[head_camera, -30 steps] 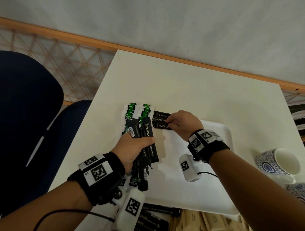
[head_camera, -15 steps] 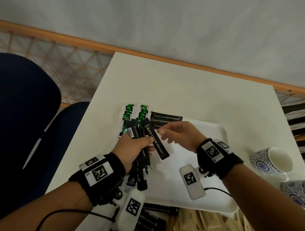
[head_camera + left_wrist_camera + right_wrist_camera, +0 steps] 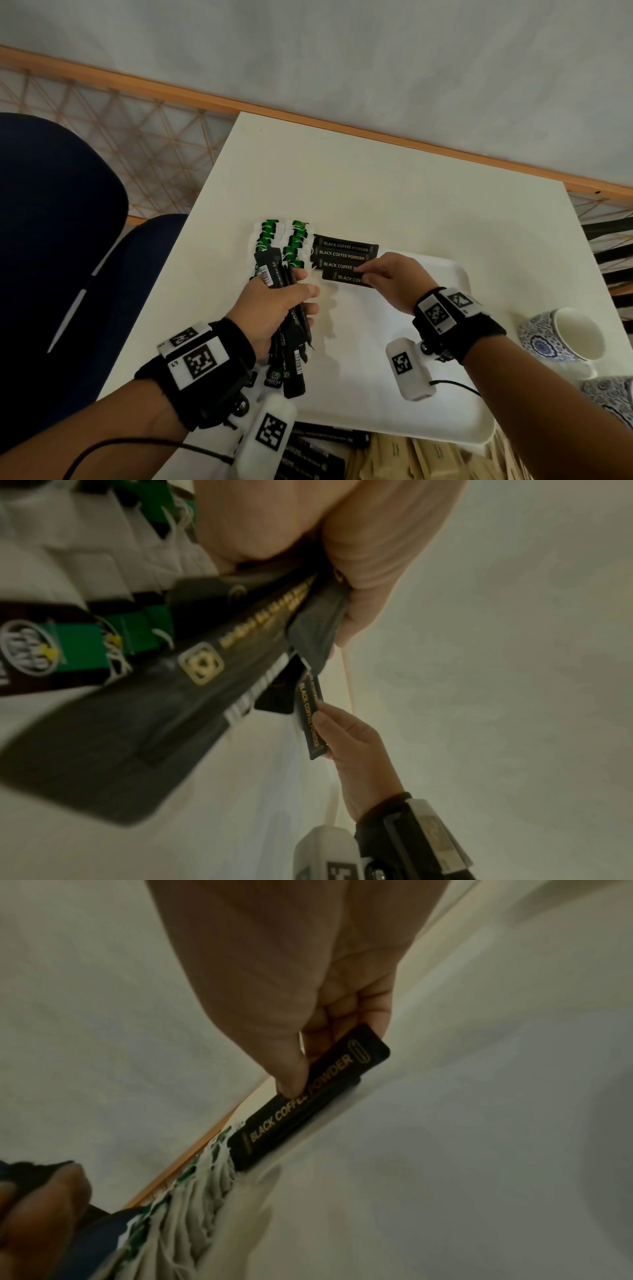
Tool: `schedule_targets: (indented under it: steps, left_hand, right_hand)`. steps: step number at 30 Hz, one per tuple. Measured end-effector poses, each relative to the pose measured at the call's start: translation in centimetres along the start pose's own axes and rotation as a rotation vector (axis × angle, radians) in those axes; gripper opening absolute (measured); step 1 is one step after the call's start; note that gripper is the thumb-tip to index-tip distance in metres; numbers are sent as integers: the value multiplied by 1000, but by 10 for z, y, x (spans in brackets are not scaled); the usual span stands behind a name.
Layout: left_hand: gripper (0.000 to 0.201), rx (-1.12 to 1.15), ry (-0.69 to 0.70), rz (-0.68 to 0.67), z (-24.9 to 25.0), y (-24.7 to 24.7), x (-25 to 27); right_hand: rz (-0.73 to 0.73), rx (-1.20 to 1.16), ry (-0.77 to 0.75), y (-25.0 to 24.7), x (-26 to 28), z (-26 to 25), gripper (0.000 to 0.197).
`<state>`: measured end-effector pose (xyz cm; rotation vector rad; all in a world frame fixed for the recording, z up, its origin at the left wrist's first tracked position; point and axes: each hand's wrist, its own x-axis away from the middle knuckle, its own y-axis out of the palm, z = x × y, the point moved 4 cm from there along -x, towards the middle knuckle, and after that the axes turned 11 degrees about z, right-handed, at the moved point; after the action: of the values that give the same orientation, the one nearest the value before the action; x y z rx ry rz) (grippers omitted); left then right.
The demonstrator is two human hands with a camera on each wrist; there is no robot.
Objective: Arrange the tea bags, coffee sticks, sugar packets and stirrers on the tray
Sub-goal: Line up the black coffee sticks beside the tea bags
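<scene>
Black coffee sticks [image 3: 344, 253] already lie in a short row at the far left corner of your white tray [image 3: 459, 274], just beside two columns of green-tagged tea bags [image 3: 282, 240] at its left edge. Your right hand [image 3: 390, 281] pinches a fourth stick [image 3: 346, 278] by thumb and fingers, low over the tray at the near end of that row. Your left hand [image 3: 274, 308] is wrapped round a bundle of more sticks [image 3: 291, 342]. Judging by that, coffee is only partly laid out. Tan packets [image 3: 428, 459], likely the sugar, wait off the tray at the near edge of the tabletop [image 3: 376, 192]; stirrers I cannot make out. Half a second ago this stick hung slanted between your hands at the bundle; now it lies level against the row, and your right hand has moved toward the far edge.
</scene>
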<state>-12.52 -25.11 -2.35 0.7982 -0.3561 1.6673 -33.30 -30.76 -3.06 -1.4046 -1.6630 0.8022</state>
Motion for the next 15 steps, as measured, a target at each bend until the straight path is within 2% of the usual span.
schedule_targets:
  steps: [6,10,13,15]
  left_hand:
    - [23,-12,3,-4,-1,0,1]
    - [24,-17,17,-6,1,-1,0]
    - [24,-15,13,-8,0,-1,0]
    - [26,-12,6,-8,-1,-1,0]
  right_hand:
    - [36,48,-10,13,-12,-5,16]
    - [149,50,-22,10,-14,-7,14]
    - [287,-42,66,1,-9,1,16]
    - [298,-121,156,0,-3,11,26]
